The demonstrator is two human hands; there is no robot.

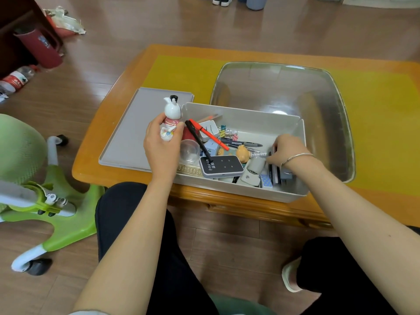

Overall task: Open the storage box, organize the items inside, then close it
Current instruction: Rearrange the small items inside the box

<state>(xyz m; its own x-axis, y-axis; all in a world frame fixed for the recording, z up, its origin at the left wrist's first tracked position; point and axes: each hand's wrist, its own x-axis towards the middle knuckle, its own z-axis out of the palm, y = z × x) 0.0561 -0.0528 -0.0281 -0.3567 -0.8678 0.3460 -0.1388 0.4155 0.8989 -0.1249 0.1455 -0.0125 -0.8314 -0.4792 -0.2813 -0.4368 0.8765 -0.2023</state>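
1. The lid (127,133) lies flat on the table (95,155), left of the box (250,192) and touching it.
2. The left hand (162,144) grips a rabbit figurine (172,114) upright over the box's left edge; its fingers curl round the figurine's lower part.
3. The box stands open at the table's near edge; inside lie a clear cup (189,152), a black pen (197,139), an orange pen (208,133), binder clips (227,132), a Wi-Fi device (221,166) and a small doll (243,153).
4. The right hand (287,151) reaches into the box's right end, fingers curled on dark flat items (276,173) standing on edge.
5. A clear bin (318,110) sits just behind the box.
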